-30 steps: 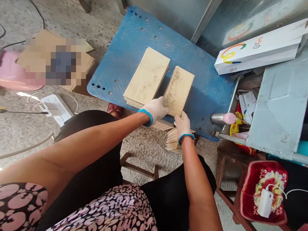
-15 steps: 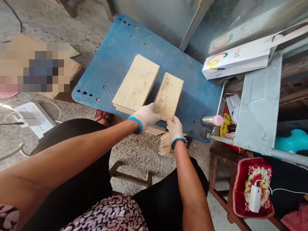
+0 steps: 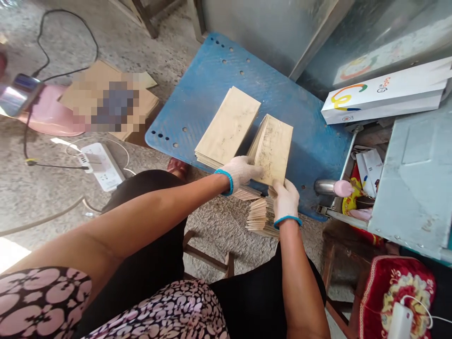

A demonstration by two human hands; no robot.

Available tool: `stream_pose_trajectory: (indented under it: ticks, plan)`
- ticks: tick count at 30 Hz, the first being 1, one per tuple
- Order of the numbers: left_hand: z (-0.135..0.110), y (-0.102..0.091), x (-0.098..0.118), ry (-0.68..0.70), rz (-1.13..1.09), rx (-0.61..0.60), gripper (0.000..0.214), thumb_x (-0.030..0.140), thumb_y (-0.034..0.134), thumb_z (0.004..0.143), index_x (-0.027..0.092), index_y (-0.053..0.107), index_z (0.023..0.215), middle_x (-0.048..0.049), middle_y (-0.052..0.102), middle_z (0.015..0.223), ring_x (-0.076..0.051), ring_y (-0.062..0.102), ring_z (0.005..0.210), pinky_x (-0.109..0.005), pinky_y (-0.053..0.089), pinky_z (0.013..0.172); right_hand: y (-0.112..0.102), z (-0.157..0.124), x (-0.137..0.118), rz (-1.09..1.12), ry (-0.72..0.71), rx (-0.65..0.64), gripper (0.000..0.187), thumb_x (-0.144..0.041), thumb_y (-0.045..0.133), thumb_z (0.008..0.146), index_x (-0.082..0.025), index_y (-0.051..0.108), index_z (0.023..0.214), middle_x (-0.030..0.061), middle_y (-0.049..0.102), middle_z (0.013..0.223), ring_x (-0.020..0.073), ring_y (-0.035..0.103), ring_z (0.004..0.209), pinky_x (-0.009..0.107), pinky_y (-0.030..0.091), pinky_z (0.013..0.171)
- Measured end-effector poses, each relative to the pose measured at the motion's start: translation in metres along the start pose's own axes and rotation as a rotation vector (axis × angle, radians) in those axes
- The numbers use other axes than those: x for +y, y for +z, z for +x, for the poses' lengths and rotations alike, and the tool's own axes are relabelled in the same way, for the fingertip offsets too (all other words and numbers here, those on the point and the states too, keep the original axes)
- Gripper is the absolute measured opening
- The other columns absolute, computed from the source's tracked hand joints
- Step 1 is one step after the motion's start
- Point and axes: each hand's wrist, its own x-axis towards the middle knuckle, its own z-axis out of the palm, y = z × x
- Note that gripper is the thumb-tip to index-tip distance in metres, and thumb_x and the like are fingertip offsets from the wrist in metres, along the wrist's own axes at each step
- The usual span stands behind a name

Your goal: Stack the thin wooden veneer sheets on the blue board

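Low in the frame, a person's lap in black and a pink-patterned garment fills the foreground, both bare forearms reaching up toward the centre. The right hand (image 3: pixel 285 200), in a white knit glove with a blue cuff, curls around the near end of a fanned bundle of thin wooden sheets (image 3: pixel 259 214) hanging off the table edge. The left hand (image 3: pixel 241 170), gloved alike, pinches the lower left corner of a tilted stack of sheets (image 3: pixel 272 147) at centre. Just left of it, a flat stack (image 3: pixel 229 126) lies on the blue perforated table (image 3: pixel 197 94). At upper right sits a white printed box (image 3: pixel 384 93). At left, a white power strip (image 3: pixel 100 165) lies on the concrete floor.
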Motion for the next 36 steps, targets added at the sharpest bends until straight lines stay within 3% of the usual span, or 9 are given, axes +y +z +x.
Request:
stream_pose_trajectory:
  ticks: [3, 7, 13, 19, 22, 25, 29, 32, 36]
  plan:
    - [0.007, 0.005, -0.003, -0.062, -0.278, -0.071, 0.035, 0.04, 0.07, 0.079, 0.015, 0.069, 0.103, -0.0113, 0.074, 0.104, -0.023, 0.07, 0.084, -0.029, 0.054, 0.063, 0.001, -0.011, -0.017, 0.303, 0.126, 0.003, 0.041, -0.031, 0.076, 0.06, -0.017, 0.064, 0.096, 0.0045, 0.072, 0.088, 0.0143, 0.063, 0.067, 0.027, 0.051, 0.062]
    - [0.01, 0.015, -0.006, -0.101, -0.492, -0.132, 0.039, 0.044, 0.072, 0.079, 0.016, 0.07, 0.106, -0.0126, 0.075, 0.109, -0.025, 0.072, 0.089, -0.033, 0.058, 0.069, -0.002, -0.024, -0.026, 0.406, 0.129, -0.085, 0.037, -0.027, 0.079, 0.063, -0.019, 0.063, 0.095, 0.0043, 0.073, 0.091, 0.0156, 0.067, 0.075, 0.027, 0.053, 0.064]
    - [0.01, 0.021, -0.004, -0.123, -0.62, -0.138, 0.038, 0.038, 0.075, 0.079, 0.016, 0.067, 0.11, -0.0136, 0.073, 0.114, -0.026, 0.073, 0.09, -0.037, 0.06, 0.074, -0.004, -0.029, -0.022, 0.424, 0.164, -0.089, 0.039, -0.027, 0.08, 0.063, -0.018, 0.062, 0.096, 0.0054, 0.073, 0.096, 0.016, 0.068, 0.077, 0.028, 0.055, 0.066]
    - [0.015, 0.023, 0.002, -0.2, -0.673, -0.22, 0.046, 0.044, 0.072, 0.082, 0.014, 0.067, 0.118, -0.0143, 0.075, 0.097, -0.027, 0.072, 0.081, -0.043, 0.059, 0.072, -0.009, -0.028, -0.023, 0.287, 0.082, -0.083, 0.043, -0.038, 0.079, 0.067, -0.018, 0.061, 0.101, 0.0081, 0.071, 0.1, 0.0178, 0.068, 0.079, 0.033, 0.057, 0.071]
    - [0.013, 0.022, 0.009, -0.207, -0.683, -0.197, 0.042, 0.036, 0.072, 0.082, 0.013, 0.067, 0.117, -0.0137, 0.075, 0.095, -0.027, 0.072, 0.08, -0.043, 0.059, 0.073, -0.019, -0.028, -0.024, -0.036, -0.129, -0.015, 0.064, -0.05, 0.077, 0.071, -0.017, 0.056, 0.122, 0.0145, 0.066, 0.121, 0.0261, 0.066, 0.103, 0.043, 0.056, 0.088]
    - [0.003, 0.018, 0.017, -0.178, -0.676, -0.204, 0.04, 0.03, 0.075, 0.08, 0.012, 0.068, 0.114, -0.0132, 0.075, 0.093, -0.027, 0.072, 0.084, -0.041, 0.06, 0.075, -0.029, -0.034, -0.03, -0.567, -0.498, 0.063, 0.089, -0.053, 0.079, 0.072, -0.016, 0.042, 0.143, 0.02, 0.049, 0.145, 0.0357, 0.049, 0.132, 0.054, 0.043, 0.107]
    - [-0.016, 0.016, 0.02, -0.146, -0.639, -0.239, 0.034, 0.022, 0.073, 0.079, 0.012, 0.07, 0.111, -0.0103, 0.075, 0.087, -0.024, 0.071, 0.08, -0.038, 0.06, 0.074, -0.033, -0.05, -0.038, -1.129, -0.866, -0.011, 0.067, -0.035, 0.072, 0.082, -0.02, 0.047, 0.142, 0.017, 0.043, 0.151, 0.0396, 0.032, 0.143, 0.064, 0.025, 0.116]
    - [-0.028, 0.018, 0.017, -0.103, -0.648, -0.312, 0.028, 0.017, 0.073, 0.077, 0.012, 0.072, 0.104, -0.009, 0.075, 0.086, -0.02, 0.07, 0.074, -0.034, 0.06, 0.072, -0.03, -0.064, -0.038, -1.266, -0.947, -0.052, 0.055, -0.02, 0.061, 0.085, -0.018, 0.051, 0.139, 0.0178, 0.051, 0.143, 0.0376, 0.04, 0.139, 0.061, 0.027, 0.116]
    - [-0.036, 0.022, 0.01, -0.039, -0.654, -0.42, 0.024, 0.022, 0.078, 0.072, 0.012, 0.073, 0.094, -0.0091, 0.075, 0.084, -0.02, 0.07, 0.072, -0.033, 0.061, 0.069, -0.03, -0.082, -0.033, -1.228, -1.033, 0.08, 0.048, -0.013, 0.05, 0.089, -0.016, 0.054, 0.137, 0.0184, 0.055, 0.137, 0.0343, 0.045, 0.136, 0.054, 0.038, 0.113]
